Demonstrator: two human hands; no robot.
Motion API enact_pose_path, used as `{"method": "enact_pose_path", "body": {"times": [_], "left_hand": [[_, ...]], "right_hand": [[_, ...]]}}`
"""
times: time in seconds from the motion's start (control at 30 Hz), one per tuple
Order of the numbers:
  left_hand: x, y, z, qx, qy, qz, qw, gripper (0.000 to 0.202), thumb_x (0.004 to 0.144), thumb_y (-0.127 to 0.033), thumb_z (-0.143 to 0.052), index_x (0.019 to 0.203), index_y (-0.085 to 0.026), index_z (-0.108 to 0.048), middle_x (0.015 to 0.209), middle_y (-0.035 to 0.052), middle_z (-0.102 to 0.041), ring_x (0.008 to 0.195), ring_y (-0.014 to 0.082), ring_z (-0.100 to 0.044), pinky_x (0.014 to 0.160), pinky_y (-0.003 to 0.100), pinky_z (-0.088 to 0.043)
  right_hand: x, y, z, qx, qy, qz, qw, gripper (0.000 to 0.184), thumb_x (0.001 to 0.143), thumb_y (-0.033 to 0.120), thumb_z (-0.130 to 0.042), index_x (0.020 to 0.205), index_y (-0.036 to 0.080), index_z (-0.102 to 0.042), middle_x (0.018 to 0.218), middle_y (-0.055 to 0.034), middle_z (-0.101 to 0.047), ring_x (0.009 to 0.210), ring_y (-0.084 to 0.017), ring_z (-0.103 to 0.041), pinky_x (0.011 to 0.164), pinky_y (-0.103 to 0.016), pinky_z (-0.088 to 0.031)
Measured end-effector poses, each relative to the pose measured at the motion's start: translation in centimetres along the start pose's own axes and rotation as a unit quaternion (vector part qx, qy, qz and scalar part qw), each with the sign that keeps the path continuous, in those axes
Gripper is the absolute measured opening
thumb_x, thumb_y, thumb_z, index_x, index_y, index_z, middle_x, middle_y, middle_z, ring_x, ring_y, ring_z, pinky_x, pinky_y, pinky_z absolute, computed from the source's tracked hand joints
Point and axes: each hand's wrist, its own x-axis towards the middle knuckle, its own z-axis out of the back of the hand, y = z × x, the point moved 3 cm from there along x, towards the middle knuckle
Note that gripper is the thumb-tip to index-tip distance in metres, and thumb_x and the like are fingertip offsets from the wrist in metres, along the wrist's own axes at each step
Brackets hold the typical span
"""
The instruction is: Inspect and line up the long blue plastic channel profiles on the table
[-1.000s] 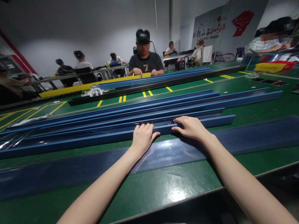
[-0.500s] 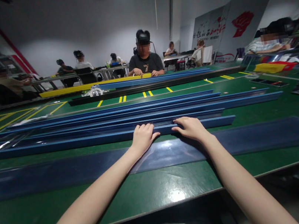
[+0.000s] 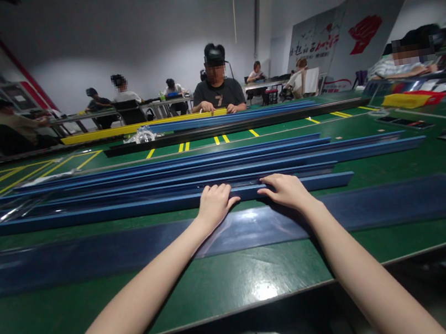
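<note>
While the left hand and right hand curled over the nearest blue rail, seemingly gripping it, it lay unlifted on the green table, farther rails untouched.

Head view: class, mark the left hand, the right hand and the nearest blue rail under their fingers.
left hand point(image 3: 214, 204), head view, on the back of the hand.
right hand point(image 3: 286, 191), head view, on the back of the hand.
blue rail point(image 3: 88, 216), head view, on its front face, left of both hands.
</note>
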Motion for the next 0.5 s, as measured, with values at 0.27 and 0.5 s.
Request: {"method": "enact_pose_path", "body": {"times": [0.27, 0.5], "left_hand": [[0.04, -0.02, 0.05, 0.002, 0.005, 0.006, 1.0, 0.032, 0.084, -0.048, -0.048, 0.085, -0.017, -0.056, 0.082, 0.0061, -0.064, 0.079, 0.0205, -0.057, 0.066, 0.031, -0.029], [0.07, 0.01, 0.01, 0.008, 0.008, 0.008, 1.0, 0.032, 0.084, -0.048, -0.048, 0.084, -0.017, -0.056, 0.081, 0.0057, -0.064, 0.078, 0.0202, -0.057, 0.066, 0.031, -0.03]], "right_hand": [[-0.03, 0.01, -0.03, -0.003, -0.002, 0.006, 1.0, 0.033, 0.085, 0.044, -0.045, 0.1, 0.021, -0.065, 0.105, -0.007, -0.066, 0.099, -0.02, -0.059, 0.078, -0.026, -0.042], [0.01, 0.08, 0.03, -0.005, 0.012, -0.003, 1.0, 0.032, 0.085, 0.043, -0.045, 0.099, 0.023, -0.065, 0.105, -0.0063, -0.066, 0.1, -0.02, -0.058, 0.078, -0.026, -0.041]]}}
